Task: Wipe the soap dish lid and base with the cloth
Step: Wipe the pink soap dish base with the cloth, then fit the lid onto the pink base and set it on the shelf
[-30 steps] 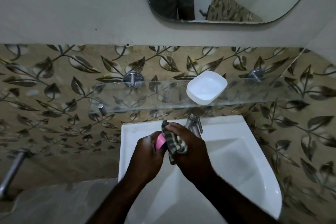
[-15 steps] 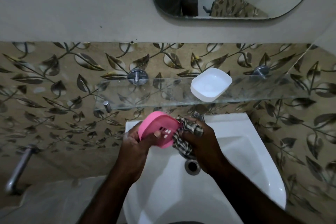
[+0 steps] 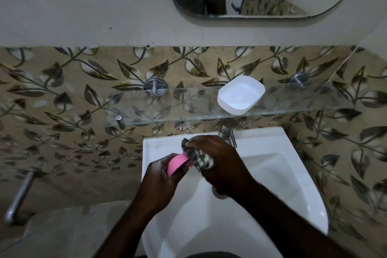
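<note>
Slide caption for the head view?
Left hand holds pink soap dish part over sink; right hand presses checked cloth against it.

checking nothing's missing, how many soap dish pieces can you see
2: a pink plastic piece in the left hand, a white plastic piece on the glass shelf. No others visible.

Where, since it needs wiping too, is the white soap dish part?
In the head view, the white soap dish part sits on the glass shelf, right of centre, just above the tap at the back of the sink.

Glass shelf (image 3: 188, 109) w/ white dish (image 3: 240, 95) + tap (image 3: 228, 134) at back; open room over basin (image 3: 282, 174), rt side.
</note>
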`<state>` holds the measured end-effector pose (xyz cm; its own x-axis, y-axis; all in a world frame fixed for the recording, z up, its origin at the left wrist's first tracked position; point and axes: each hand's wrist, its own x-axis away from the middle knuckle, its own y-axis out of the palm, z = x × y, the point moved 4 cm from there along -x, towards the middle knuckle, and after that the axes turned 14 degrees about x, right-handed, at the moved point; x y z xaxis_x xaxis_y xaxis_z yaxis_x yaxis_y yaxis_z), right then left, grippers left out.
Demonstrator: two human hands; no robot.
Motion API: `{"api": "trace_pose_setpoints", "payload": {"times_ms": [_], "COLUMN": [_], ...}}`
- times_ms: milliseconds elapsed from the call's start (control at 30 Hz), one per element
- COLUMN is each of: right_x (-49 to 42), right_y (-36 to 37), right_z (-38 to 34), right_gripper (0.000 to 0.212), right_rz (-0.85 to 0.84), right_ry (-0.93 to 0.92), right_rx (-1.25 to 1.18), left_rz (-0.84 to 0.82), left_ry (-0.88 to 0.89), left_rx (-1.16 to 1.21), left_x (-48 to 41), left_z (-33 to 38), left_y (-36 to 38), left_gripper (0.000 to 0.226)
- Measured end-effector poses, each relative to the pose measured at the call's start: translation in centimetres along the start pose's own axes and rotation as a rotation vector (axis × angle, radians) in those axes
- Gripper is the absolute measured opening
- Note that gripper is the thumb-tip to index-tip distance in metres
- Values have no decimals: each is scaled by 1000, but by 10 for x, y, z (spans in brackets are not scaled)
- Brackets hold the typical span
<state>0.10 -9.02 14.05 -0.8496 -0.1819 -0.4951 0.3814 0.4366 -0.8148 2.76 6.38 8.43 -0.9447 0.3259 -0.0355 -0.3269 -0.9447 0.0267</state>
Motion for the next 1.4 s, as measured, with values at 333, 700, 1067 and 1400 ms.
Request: {"api": "trace_pose_setpoints", "payload": {"times_ms": [333,700,1067,1400], "right_x": [18,30,-11,-43], "right_y": [25,-1,-140,-118], "right_z": [21,5,91,127], "right_gripper": [22,29,41,53], "right_rz": [-29,-88,466,280], "right_ry": [879,841,620,584], "right_rx": [-1350,-1153,-58,235], "left_rz": [195,326,342,251], "left_ry": [24,319,344,550], "left_rx": [587,294,353,180], "left_x": [5,26,-12,-28], "left_z": [4,27,78,81], "left_y": [2,12,-8,5], "left_gripper": [45,24,44,24]}}
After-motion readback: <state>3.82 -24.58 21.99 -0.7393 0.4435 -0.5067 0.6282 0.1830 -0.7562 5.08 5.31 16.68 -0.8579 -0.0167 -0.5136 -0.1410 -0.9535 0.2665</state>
